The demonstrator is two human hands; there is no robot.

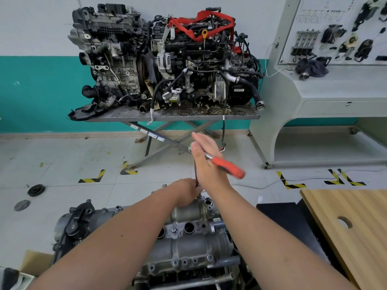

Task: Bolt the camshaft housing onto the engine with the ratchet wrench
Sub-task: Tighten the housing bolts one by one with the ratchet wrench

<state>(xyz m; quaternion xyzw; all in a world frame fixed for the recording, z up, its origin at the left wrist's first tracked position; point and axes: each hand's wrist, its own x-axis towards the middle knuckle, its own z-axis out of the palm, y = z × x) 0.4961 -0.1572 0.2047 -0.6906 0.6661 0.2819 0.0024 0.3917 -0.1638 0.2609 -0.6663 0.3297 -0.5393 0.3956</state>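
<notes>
housing low centre, seated on engine, bolt heads visible along its near flange. left hand at housing's far end, fingers curled round lower part of extension bar, which stands near upright. right hand above it, fingers straight, palm flat against ratchet head atop bar; not wrapped round anything. red handle sticking out to the right, blurred. wooden board right of engine. beyond, two engines on stand by wall; grey display bench far right.
</notes>
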